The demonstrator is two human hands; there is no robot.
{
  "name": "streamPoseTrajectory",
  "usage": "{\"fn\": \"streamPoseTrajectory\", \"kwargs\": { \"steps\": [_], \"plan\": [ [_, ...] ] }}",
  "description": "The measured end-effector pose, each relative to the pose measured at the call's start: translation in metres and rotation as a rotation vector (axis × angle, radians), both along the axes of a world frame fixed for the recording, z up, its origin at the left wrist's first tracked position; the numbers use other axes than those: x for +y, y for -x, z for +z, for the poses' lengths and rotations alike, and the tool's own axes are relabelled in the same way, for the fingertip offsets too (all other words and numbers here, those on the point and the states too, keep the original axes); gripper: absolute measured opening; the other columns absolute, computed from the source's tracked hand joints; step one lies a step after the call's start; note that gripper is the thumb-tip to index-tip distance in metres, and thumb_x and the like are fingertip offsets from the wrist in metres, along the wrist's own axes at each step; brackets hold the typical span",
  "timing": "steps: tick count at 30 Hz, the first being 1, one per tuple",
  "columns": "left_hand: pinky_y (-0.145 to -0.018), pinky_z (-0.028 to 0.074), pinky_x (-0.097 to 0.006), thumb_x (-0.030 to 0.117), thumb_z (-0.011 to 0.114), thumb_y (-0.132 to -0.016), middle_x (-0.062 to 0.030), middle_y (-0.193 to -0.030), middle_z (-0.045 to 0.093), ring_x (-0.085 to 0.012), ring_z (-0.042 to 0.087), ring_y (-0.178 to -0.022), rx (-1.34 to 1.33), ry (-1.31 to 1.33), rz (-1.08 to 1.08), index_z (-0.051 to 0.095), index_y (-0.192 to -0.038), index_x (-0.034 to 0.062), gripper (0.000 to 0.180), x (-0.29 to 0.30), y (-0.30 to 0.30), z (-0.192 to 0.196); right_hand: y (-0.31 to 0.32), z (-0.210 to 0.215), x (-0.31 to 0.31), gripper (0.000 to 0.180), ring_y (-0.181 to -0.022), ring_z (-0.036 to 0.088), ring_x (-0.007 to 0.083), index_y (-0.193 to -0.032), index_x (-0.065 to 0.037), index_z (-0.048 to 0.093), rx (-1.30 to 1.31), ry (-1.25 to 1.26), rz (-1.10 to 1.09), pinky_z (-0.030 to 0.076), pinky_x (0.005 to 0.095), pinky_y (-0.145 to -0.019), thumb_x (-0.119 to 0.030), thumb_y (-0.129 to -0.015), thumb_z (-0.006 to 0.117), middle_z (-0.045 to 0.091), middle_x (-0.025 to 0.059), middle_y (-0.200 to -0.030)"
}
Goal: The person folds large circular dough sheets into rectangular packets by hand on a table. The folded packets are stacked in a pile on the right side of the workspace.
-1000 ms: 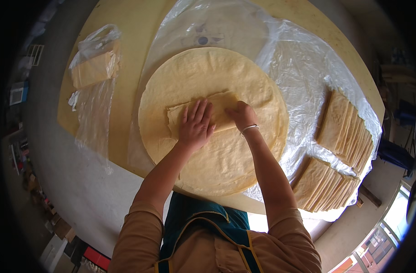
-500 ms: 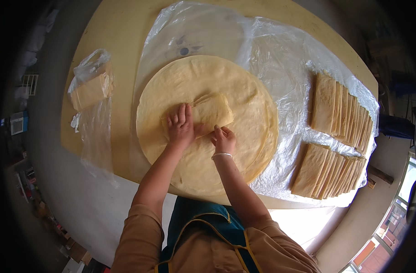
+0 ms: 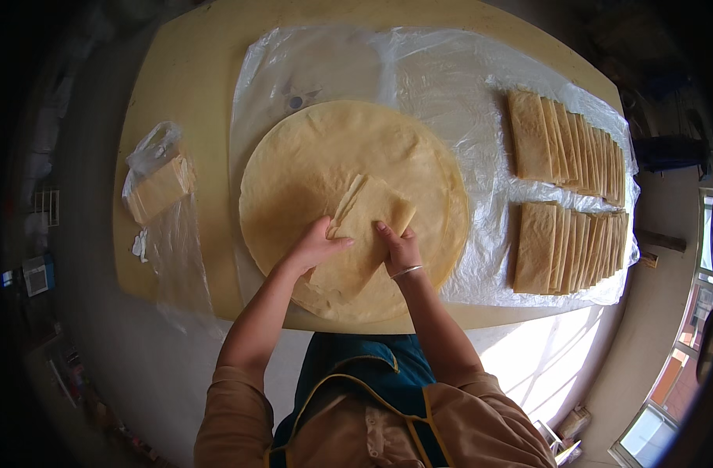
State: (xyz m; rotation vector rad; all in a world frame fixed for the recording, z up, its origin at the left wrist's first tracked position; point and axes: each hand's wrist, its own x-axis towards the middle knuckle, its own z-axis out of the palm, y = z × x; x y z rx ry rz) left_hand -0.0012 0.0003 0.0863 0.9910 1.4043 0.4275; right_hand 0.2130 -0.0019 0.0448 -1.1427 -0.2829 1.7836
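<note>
A folded thin pancake [image 3: 374, 214], pale tan and roughly rectangular, lies tilted over a big stack of round thin pancakes [image 3: 294, 160] at the table's middle. My left hand [image 3: 316, 249] grips its left edge, with the thumb across the top and some fingers hidden. At the right edge, my right hand [image 3: 403, 249] pinches it, thumb on top and fingers underneath. The folded piece's upper left side shows loose layered edges.
Two rows of folded pancakes, a far row [image 3: 532, 136] and a near row [image 3: 537, 248], stand on clear plastic sheeting [image 3: 465, 101] at the right. A plastic bag [image 3: 157, 144] with a tan block [image 3: 161, 189] sits on the yellowish table [image 3: 192, 78] at the left.
My left hand has gone from lying flat on the folded pancake to gripping its left edge. My right hand now holds the right edge, and the piece has turned. The view has shifted slightly.
</note>
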Motion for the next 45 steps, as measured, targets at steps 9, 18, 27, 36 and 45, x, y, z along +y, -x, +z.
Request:
{"fn": "streamPoseTrajectory", "kwargs": {
  "steps": [9, 18, 27, 36, 45],
  "plan": [
    [-0.103, 0.050, -0.032, 0.009, 0.065, -0.102, -0.0091, -0.134, 0.063, -0.0160, 0.060, -0.119, -0.437, -0.073, 0.010, 0.051, -0.138, 0.0001, 0.039, -0.049, -0.006, 0.039, -0.022, 0.066, -0.003, 0.037, -0.090, 0.068, 0.0139, -0.113, -0.001, 0.069, -0.214, -0.074, -0.005, 0.057, 0.0295, -0.080, -0.037, -0.104, 0.067, 0.073, 0.0047, -0.102],
    [-0.103, 0.051, -0.035, 0.009, 0.065, -0.102, -0.0082, -0.134, 0.061, -0.0182, 0.059, -0.121, -0.590, -0.147, 0.295, 0.051, -0.138, 0.0034, 0.039, -0.037, -0.077, 0.043, -0.051, 0.113, -0.084, 0.030, -0.088, 0.069, 0.0108, -0.120, 0.001, 0.071, -0.402, -0.080, 0.225, 0.057, 0.0288, -0.077, -0.018, -0.097, 0.077, 0.075, 0.0036, -0.102],
    [-0.104, 0.048, -0.034, 0.014, 0.068, -0.101, -0.0061, -0.130, 0.062, -0.0169, 0.059, -0.119, -0.592, -0.170, 0.307, 0.054, -0.134, 0.0031, 0.037, 0.038, -0.210, 0.040, -0.198, 0.086, -0.041, 0.026, -0.065, 0.055, 0.0057, -0.083, -0.002, 0.067, -0.549, -0.198, 0.180, 0.044, 0.0271, -0.055, -0.021, -0.089, 0.085, 0.060, -0.0054, -0.074],
    [-0.083, 0.056, -0.032, 0.007, 0.066, -0.099, -0.0049, -0.110, 0.068, -0.0179, 0.068, -0.097, -0.615, 0.060, 0.245, 0.061, -0.118, 0.0053, 0.020, 0.228, -0.377, -0.040, -0.376, 0.021, 0.135, 0.030, -0.067, 0.054, 0.0089, -0.080, 0.002, 0.064, -0.820, -0.210, 0.125, 0.048, 0.0331, -0.058, -0.022, -0.085, 0.081, 0.060, -0.0019, -0.071],
    [-0.096, 0.054, -0.038, 0.002, 0.062, -0.098, -0.0092, -0.119, 0.069, -0.0238, 0.067, -0.109, -0.477, 0.046, 0.466, 0.060, -0.126, 0.0026, 0.028, 0.326, -0.453, -0.105, -0.429, -0.023, 0.256, 0.021, -0.065, 0.062, 0.0332, -0.084, -0.003, 0.066, -1.359, -0.337, 0.251, 0.051, 0.0470, -0.065, -0.021, -0.082, 0.076, 0.064, 0.0191, -0.074]
  ]
}}
